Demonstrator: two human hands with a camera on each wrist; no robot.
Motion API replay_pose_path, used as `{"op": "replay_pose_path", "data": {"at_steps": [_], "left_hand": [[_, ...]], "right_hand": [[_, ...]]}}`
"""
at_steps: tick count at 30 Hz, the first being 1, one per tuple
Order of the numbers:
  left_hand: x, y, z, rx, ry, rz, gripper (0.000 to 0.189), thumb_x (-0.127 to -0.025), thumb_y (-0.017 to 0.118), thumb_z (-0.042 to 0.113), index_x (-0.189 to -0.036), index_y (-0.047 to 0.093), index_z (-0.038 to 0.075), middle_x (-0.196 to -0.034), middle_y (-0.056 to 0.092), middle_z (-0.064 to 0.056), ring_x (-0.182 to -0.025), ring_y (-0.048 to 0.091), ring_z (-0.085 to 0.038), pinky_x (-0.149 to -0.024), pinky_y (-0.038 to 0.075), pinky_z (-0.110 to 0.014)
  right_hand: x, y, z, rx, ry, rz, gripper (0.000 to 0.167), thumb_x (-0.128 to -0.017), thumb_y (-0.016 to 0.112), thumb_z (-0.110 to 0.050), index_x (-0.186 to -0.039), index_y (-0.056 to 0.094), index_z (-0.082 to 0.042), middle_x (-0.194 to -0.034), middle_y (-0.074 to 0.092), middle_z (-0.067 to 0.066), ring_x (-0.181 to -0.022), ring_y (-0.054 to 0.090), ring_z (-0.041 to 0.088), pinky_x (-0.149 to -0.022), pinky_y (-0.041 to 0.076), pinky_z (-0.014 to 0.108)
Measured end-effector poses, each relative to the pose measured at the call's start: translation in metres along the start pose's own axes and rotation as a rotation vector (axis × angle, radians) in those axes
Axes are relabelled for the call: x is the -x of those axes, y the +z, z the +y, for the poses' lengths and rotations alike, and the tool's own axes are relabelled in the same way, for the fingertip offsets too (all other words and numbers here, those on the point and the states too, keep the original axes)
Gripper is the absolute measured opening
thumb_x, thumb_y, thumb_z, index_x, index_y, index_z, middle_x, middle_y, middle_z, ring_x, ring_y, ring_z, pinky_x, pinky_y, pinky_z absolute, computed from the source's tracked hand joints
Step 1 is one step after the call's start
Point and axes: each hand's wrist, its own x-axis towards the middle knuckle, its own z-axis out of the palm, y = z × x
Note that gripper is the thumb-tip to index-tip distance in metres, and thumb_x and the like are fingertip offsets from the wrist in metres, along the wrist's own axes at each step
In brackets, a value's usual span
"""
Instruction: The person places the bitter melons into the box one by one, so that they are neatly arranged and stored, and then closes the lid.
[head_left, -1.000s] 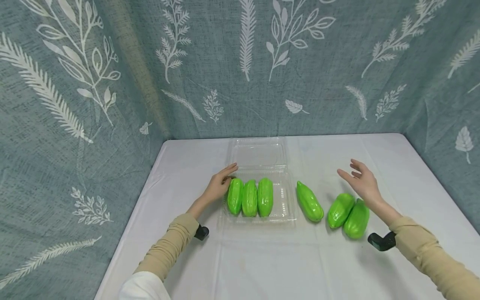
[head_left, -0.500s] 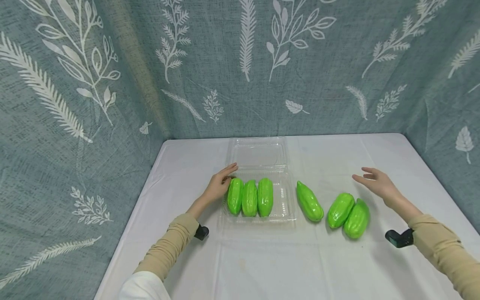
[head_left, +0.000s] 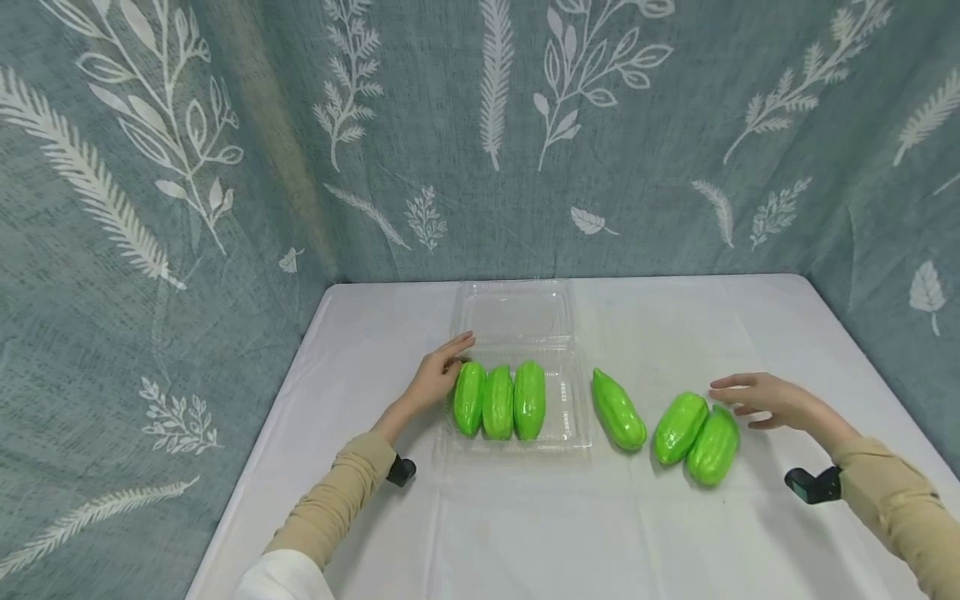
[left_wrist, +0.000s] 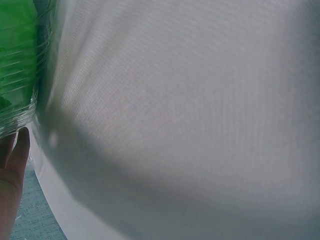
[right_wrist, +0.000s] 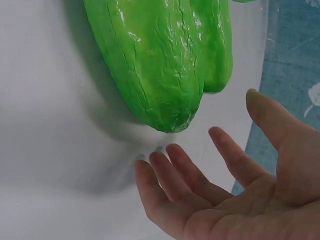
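Note:
My left hand (head_left: 433, 377) rests at the back left corner of a clear plastic clamshell container (head_left: 564, 412), its index finger straight. In the left wrist view, a fingertip (left_wrist: 23, 134) touches the container's ribbed wall (left_wrist: 20, 107). Three glossy green cucumber-like vegetables (head_left: 498, 402) lie side by side in the container's left part. My right hand (head_left: 772, 400) hovers, holding nothing, beside the far right cucumber-like vegetable (head_left: 712, 446). The right wrist view shows its spread, slightly bent fingers (right_wrist: 187, 172) apart from that vegetable's blunt end (right_wrist: 165, 107). Another green vegetable (head_left: 681, 427) lies against it.
One more green vegetable (head_left: 618, 410) lies slanted between the container and the pair. The container's lid (head_left: 516, 310) lies folded back behind it. A white cloth covers the table (head_left: 525, 525); a blue-grey leaf-patterned curtain (head_left: 450, 167) stands behind and to both sides.
My right hand has moved right and then down toward the near side, coming beside the far right vegetable. The left hand and the vegetables have stayed in place.

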Motion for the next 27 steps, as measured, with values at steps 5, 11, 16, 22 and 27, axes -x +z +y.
{"op": "replay_pose_path", "data": {"at_steps": [5, 11, 16, 22, 27], "left_hand": [[0.001, 0.001, -0.003, 0.005, -0.009, -0.003, 0.044, -0.093, 0.041, -0.011, -0.137, 0.046, -0.004, -0.15, 0.037, -0.017, -0.118, 0.057, -0.036, -0.092, 0.052, -0.046], [0.0, 0.001, -0.004, 0.001, -0.011, 0.001, 0.044, -0.094, 0.041, -0.011, -0.137, 0.046, -0.003, -0.151, 0.036, -0.017, -0.117, 0.058, -0.036, -0.092, 0.052, -0.045], [-0.001, 0.001, -0.002, 0.006, -0.028, 0.001, 0.044, -0.094, 0.041, -0.01, -0.137, 0.046, -0.003, -0.151, 0.036, -0.016, -0.119, 0.056, -0.036, -0.095, 0.05, -0.048], [0.0, 0.0, 0.001, 0.004, -0.033, 0.002, 0.044, -0.094, 0.041, -0.011, -0.137, 0.046, -0.003, -0.151, 0.036, -0.017, -0.119, 0.056, -0.037, -0.099, 0.048, -0.049], [0.001, -0.001, 0.001, -0.001, -0.036, -0.001, 0.044, -0.094, 0.041, -0.011, -0.137, 0.046, -0.003, -0.151, 0.036, -0.016, -0.121, 0.054, -0.037, -0.102, 0.046, -0.049]], "right_hand": [[0.0, 0.001, 0.006, -0.011, -0.008, -0.04, 0.067, -0.097, 0.049, -0.04, -0.14, 0.034, 0.009, -0.139, 0.032, 0.039, -0.12, 0.046, 0.049, -0.085, 0.055, 0.042], [0.0, 0.003, 0.011, -0.04, -0.045, -0.063, 0.065, -0.096, 0.052, -0.035, -0.141, 0.033, 0.009, -0.139, 0.032, 0.039, -0.118, 0.05, 0.045, -0.083, 0.056, 0.039], [0.001, 0.003, 0.015, -0.068, -0.062, -0.086, 0.067, -0.096, 0.053, -0.035, -0.142, 0.032, 0.007, -0.137, 0.037, 0.037, -0.114, 0.054, 0.032, -0.086, 0.055, 0.039], [0.002, 0.007, 0.018, -0.113, -0.08, -0.109, 0.066, -0.095, 0.057, -0.031, -0.142, 0.032, 0.008, -0.137, 0.036, 0.037, -0.109, 0.056, 0.022, -0.088, 0.055, 0.039], [0.003, 0.01, 0.018, -0.118, -0.097, -0.111, 0.068, -0.094, 0.058, -0.029, -0.141, 0.031, 0.011, -0.137, 0.034, 0.04, -0.111, 0.057, 0.025, -0.09, 0.055, 0.041]]}}
